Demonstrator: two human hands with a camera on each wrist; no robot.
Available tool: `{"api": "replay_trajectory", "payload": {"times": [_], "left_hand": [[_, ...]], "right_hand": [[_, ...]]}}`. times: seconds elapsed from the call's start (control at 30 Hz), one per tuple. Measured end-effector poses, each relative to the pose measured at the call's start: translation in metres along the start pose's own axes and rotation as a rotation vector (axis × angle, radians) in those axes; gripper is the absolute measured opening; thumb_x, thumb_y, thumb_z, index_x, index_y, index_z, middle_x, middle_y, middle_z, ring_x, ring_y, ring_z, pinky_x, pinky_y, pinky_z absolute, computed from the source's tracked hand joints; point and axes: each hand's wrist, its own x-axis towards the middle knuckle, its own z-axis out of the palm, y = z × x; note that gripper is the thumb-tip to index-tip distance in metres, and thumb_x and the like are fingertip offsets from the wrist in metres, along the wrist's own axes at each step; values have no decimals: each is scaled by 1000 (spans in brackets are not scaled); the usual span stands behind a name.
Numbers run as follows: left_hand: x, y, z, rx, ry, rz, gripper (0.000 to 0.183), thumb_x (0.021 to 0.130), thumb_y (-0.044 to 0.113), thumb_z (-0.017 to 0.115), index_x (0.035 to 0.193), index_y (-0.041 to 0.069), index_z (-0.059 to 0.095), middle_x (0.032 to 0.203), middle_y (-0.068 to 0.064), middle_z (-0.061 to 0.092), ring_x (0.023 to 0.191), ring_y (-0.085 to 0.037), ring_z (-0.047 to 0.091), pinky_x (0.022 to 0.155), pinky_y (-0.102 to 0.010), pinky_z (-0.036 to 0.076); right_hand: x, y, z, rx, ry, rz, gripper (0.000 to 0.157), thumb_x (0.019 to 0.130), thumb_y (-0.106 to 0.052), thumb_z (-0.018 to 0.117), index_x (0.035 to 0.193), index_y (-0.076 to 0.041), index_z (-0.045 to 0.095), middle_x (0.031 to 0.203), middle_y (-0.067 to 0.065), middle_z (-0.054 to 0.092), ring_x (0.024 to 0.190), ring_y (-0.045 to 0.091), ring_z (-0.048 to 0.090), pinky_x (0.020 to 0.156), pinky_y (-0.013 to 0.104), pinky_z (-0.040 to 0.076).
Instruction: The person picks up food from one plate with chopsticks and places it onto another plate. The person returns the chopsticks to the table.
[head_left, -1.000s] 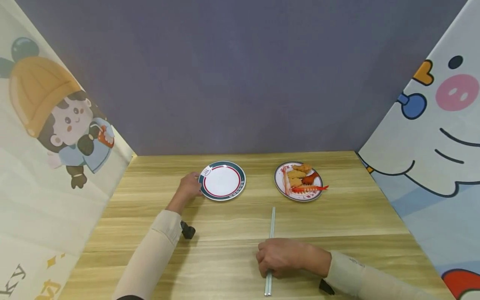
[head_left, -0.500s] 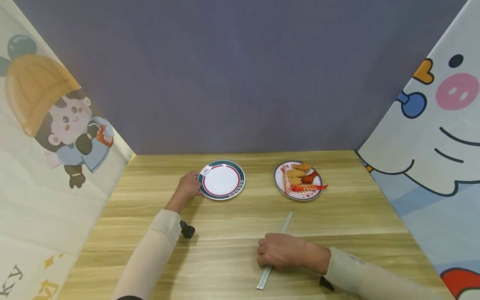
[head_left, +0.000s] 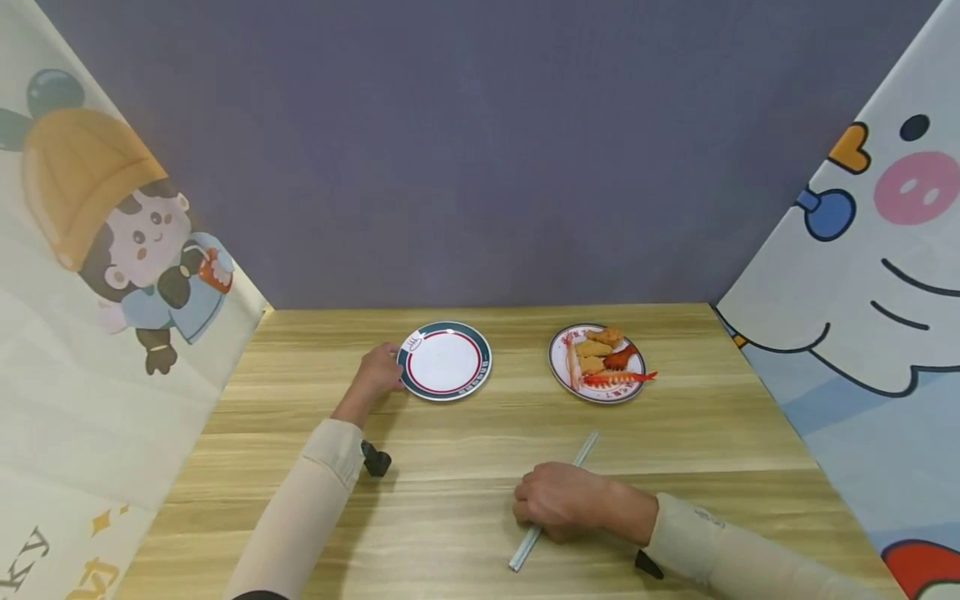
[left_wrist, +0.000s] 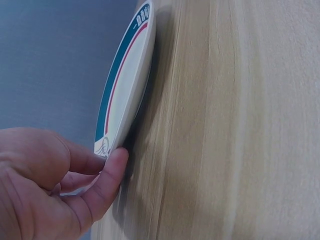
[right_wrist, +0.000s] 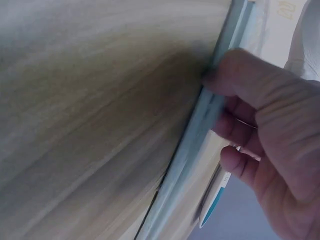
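Note:
My left hand (head_left: 378, 371) pinches the left rim of a white plate (head_left: 444, 361) with a teal band and a thin red ring. In the left wrist view the thumb and fingers (left_wrist: 102, 192) clasp that rim at its near end. My right hand (head_left: 558, 500) holds a pair of pale grey-green chopsticks (head_left: 527, 547) near their middle, low over the table. They slant from lower left to upper right. The right wrist view shows thumb and fingers around the chopsticks (right_wrist: 197, 125); part of their length is hidden by the hand.
A second plate (head_left: 558, 377) at the back right bears pieces of fried food (head_left: 594, 348) and a red-orange shrimp (head_left: 618, 378) whose tail overhangs the rim. A grey wall (head_left: 480, 167) closes off the back of the wooden table (head_left: 450, 533). Panels with cartoon prints flank both sides.
The chopsticks have turned clockwise in my right hand, from nearly upright in the head view to a slant toward the upper right. The left hand and both plates stay where they were.

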Motion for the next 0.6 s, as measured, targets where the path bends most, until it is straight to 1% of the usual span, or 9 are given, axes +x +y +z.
{"api": "replay_trajectory", "payload": {"times": [0.13, 0.27, 0.37, 0.47, 0.6], "left_hand": [[4, -1, 0, -4, -9, -17, 52, 94, -4, 47, 146, -3, 47, 130, -29, 60, 65, -14, 64, 57, -22, 61], [5, -2, 1, -6, -13, -19, 51, 95, -4, 47, 145, -3, 47, 130, -30, 60, 65, -15, 64, 57, -23, 61], [4, -1, 1, -1, -12, -21, 50, 95, -3, 47, 145, -3, 47, 129, -29, 61, 66, -15, 64, 56, -22, 60], [5, 0, 0, 5, -14, -25, 50, 95, -3, 47, 146, -2, 47, 130, -29, 61, 65, -14, 64, 54, -20, 59], [4, 0, -1, 21, -13, -11, 50, 95, -4, 47, 144, -3, 48, 129, -30, 61, 64, -14, 64, 53, -19, 58]], "right_hand": [[1, -1, -3, -16, -8, 2, 21, 75, -22, 77, 74, -28, 58, 73, -15, 58, 67, 5, 56, 56, 19, 44], [0, 0, -5, -37, 12, -3, 17, 79, -23, 76, 75, -28, 59, 73, -14, 58, 66, 5, 56, 55, 19, 43], [-1, 4, -12, -18, 62, 8, 16, 79, -22, 75, 74, -26, 61, 73, -13, 58, 65, 4, 53, 54, 17, 42], [-4, 13, -27, 57, 115, 33, 17, 78, -20, 78, 78, -24, 62, 75, -13, 56, 65, 1, 49, 55, 13, 42], [-12, 26, -45, 129, 240, 45, 19, 75, -17, 80, 82, -21, 63, 76, -12, 57, 68, -1, 47, 57, 8, 42]]}}
